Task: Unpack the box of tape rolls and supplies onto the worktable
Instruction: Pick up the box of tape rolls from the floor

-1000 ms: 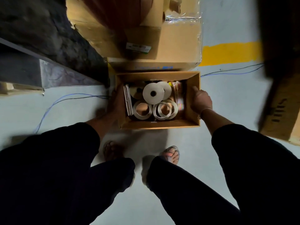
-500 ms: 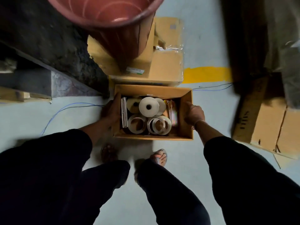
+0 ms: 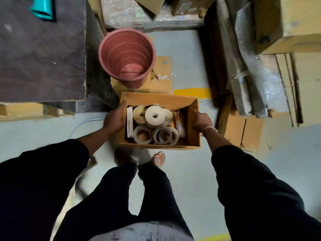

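Observation:
An open cardboard box (image 3: 157,100) hangs in front of me above the floor. My left hand (image 3: 115,118) grips its left wall and my right hand (image 3: 201,120) grips its right wall. Inside lie several tape rolls: a white one (image 3: 154,115) on top, a yellowish one (image 3: 139,114) behind it, and clear ones (image 3: 165,135) near the front. A stack of white paper (image 3: 130,123) stands against the left wall and a colourful packet (image 3: 180,125) against the right. The dark worktable (image 3: 41,49) is at the upper left.
A reddish plastic bucket (image 3: 126,54) stands on flattened cardboard just beyond the box. Stacked cartons and wrapped bundles (image 3: 260,58) fill the right side. A teal object (image 3: 42,7) lies on the worktable. My feet in sandals (image 3: 159,158) are on the grey floor.
The box has come up off the floor in both hands. My view has tilted upward, so the whole bucket, the worktable top and the stacks at the right now show.

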Tool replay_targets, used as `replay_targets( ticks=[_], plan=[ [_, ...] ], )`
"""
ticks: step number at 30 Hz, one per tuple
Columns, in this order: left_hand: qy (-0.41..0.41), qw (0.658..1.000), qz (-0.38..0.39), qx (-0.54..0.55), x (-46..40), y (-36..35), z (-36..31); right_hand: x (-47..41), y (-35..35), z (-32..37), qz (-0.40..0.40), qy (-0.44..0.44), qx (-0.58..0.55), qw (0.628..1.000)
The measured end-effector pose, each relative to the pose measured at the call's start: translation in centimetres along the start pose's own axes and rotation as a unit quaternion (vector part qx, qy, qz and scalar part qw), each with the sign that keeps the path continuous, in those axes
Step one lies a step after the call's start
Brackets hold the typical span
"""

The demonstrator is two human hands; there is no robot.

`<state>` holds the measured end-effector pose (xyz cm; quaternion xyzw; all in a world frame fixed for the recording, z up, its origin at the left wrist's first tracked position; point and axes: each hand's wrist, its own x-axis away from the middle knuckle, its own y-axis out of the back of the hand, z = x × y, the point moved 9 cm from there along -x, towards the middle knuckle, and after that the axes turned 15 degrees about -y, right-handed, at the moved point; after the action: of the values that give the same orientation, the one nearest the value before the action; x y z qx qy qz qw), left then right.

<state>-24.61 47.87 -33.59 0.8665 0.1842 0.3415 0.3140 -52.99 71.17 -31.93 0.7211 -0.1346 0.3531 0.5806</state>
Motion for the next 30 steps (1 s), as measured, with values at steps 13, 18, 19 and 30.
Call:
replay_targets(
  ticks=[13,18,19,30],
  plan=[
    [-0.09,0.992,-0.084,0.028,11.3,14.7,-11.1,13.8,14.8,-1.1,-0.044,0.058,-0.044,0.996],
    [-0.116,0.985,-0.103,0.079,13.0,18.6,-10.7,17.8,18.4,1.3,-0.046,0.079,-0.009,0.996],
    [-0.116,0.985,-0.108,0.076,13.2,19.3,-10.5,18.6,19.1,1.7,-0.047,0.081,-0.004,0.996],
    [-0.157,0.964,-0.213,0.03,16.0,30.7,-7.1,26.1,25.7,9.5,-0.077,0.123,-0.06,0.988]
  ],
)
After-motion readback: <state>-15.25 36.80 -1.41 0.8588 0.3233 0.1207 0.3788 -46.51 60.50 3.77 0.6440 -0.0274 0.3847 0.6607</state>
